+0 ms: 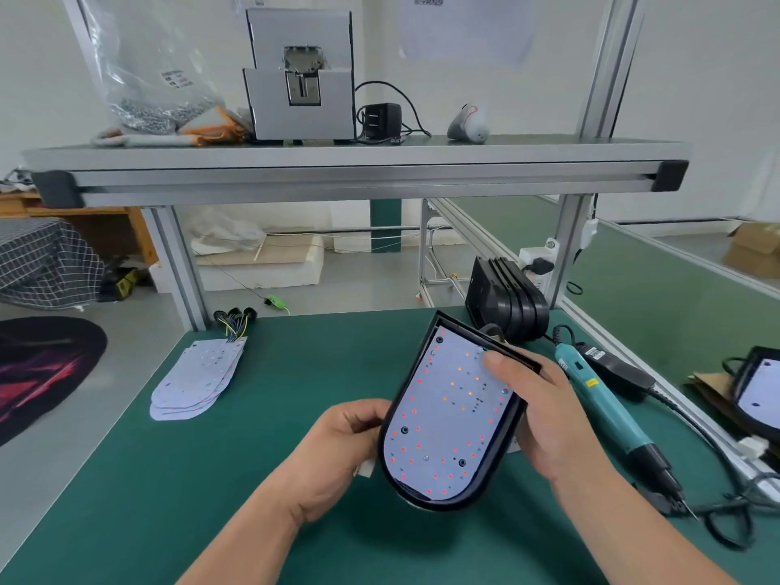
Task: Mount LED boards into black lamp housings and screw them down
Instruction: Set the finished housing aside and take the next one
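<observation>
Both hands grip lamp housing (453,415)

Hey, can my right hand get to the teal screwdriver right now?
Probably yes, once it lets go: the right hand grips the black housing, but the teal screwdriver lies on the mat just beside it, with nothing between them.

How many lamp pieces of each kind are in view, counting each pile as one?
Housings with a board inside: 2, the held housing and the far-right housing
Pile of loose LED boards: 1
Stack of black housings: 1
Total: 4
</observation>
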`<state>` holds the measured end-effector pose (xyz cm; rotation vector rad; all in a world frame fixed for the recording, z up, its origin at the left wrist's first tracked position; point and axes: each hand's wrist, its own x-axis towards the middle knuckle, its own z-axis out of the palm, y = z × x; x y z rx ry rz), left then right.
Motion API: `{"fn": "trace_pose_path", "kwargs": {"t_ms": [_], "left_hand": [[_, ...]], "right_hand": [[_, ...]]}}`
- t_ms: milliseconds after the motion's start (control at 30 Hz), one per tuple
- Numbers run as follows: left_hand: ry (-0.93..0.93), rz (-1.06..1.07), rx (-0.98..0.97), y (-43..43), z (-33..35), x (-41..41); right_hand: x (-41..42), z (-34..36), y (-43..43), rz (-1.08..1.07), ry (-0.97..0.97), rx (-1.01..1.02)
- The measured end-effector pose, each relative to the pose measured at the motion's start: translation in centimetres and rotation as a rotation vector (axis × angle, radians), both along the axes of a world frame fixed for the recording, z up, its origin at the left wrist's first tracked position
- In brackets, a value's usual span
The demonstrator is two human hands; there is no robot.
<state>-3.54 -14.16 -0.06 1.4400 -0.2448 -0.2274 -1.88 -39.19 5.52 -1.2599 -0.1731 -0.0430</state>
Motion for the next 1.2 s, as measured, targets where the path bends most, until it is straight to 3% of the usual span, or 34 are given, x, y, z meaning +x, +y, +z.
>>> {"fn": "trace_pose_path", "kwargs": {"t_ms": [233, 667, 1033, 1200], "left_hand": [[0.067, -0.055, -0.108, -0.2, -0.6, 0.4], [-0.007, -0.02, 0.059, 0.4, -2.9, 1.7], [0.022, -0.017, 0.028, 0.8, -4.3, 2.9], [0.038, -0.008, 0.009, 0.9, -4.5, 3.3]], "right_hand": [[0.4, 1.0, -1.9, -0.142, -0.132, 0.077], [-0.1, 6.5, -14.8, -0.541, -0.214, 0.168], [-1.0, 6.8, -29.0, -0.859, -0.16, 0.154], [-1.2, 4.0, -34.7, -0.982, -0.064, 0.271]]}}
